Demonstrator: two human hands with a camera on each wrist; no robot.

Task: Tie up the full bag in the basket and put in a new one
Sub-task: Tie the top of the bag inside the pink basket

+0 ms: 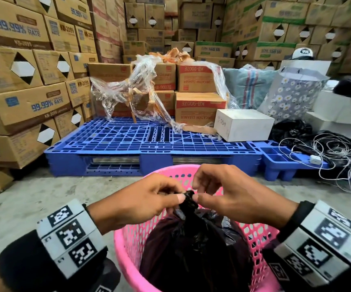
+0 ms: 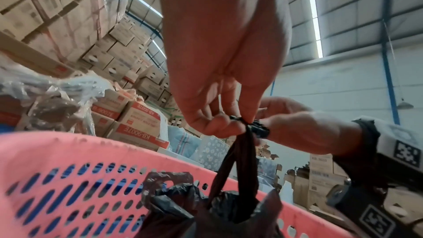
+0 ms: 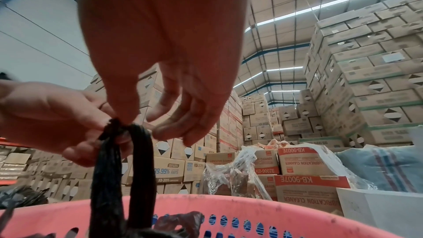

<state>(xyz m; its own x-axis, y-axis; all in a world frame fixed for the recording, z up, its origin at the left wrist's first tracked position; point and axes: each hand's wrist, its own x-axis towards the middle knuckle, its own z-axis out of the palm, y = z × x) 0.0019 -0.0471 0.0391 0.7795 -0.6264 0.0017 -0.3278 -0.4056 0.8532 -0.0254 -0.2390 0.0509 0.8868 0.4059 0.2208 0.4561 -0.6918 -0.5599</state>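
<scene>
A pink perforated basket (image 1: 126,245) stands on the concrete floor right below me, with a full black bag (image 1: 193,249) inside it. The bag's two twisted handles (image 3: 139,169) rise to a small knot (image 1: 189,197) above the basket. My left hand (image 1: 149,199) pinches the knot from the left, thumb and curled fingers on the plastic (image 2: 238,124). My right hand (image 1: 223,194) pinches it from the right with thumb and forefinger, its other fingers (image 3: 183,118) loosely spread. The basket rim (image 2: 91,144) (image 3: 274,207) shows in both wrist views.
A blue plastic pallet (image 1: 149,140) lies just beyond the basket, carrying cartons, torn clear wrap (image 1: 141,85) and a white box (image 1: 244,125). Cardboard cartons are stacked high on the left and behind. Black bags and tangled white cord (image 1: 334,152) lie at the right.
</scene>
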